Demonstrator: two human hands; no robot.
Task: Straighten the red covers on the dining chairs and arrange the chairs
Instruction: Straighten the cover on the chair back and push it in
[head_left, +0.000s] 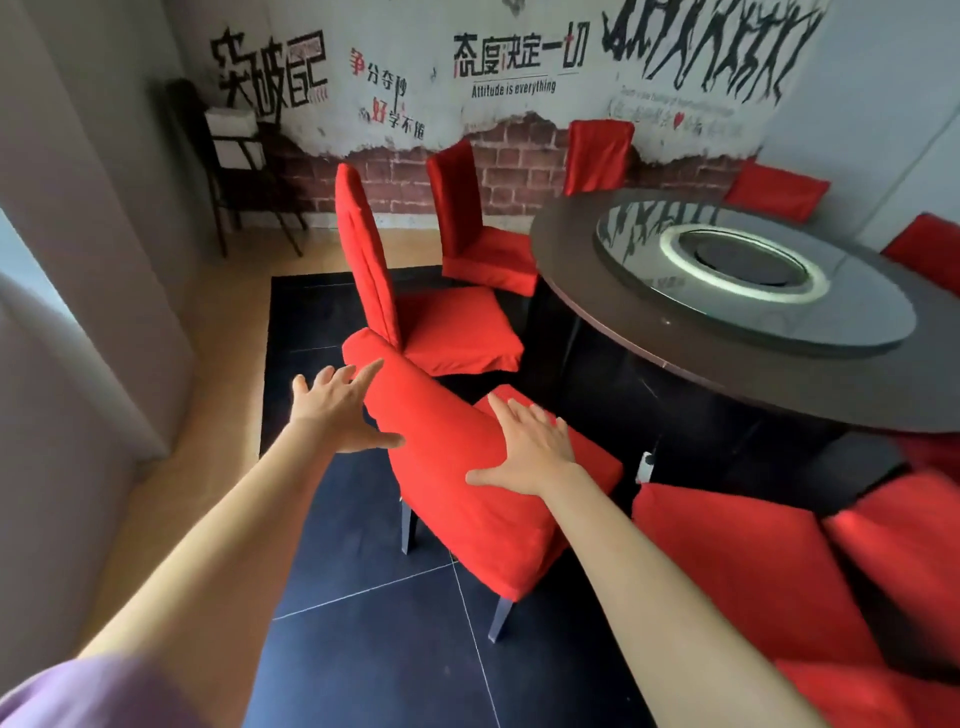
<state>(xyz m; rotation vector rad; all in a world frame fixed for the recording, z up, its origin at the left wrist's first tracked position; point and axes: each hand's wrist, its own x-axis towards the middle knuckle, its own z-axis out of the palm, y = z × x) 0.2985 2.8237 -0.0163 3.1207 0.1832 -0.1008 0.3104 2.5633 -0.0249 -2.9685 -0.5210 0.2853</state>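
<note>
Nearest chair (457, 483): straight in front of me, near the middle of the scene, its back towards me and its seat facing the round table; the red cover (441, 415) wraps the back and seat, and two dark legs show below the hem.
My left hand (332, 410): on the left edge of the chair back, fingers straight and spread wide, thumb lying against the cloth.
My right hand (524, 447): flat on the right side of the same back, fingers spread, palm pressing the red cloth; nothing pinched.
Second chair (415, 291): just beyond the first, farther and slightly left, side on, with its cover rumpled at the seat corner.
Third chair (472, 223): farther still, drawn up beside the table's left edge.
Round table (649, 364): right of the chairs, dark, with a glass turntable (753, 270) on top.
More red covered chairs (600, 156): round the far and right sides of the table, and near right beside me.
Floor (363, 597): dark tiles under the chairs.
Wall (514, 67): far side, brick-pattern print with lettering.
</note>
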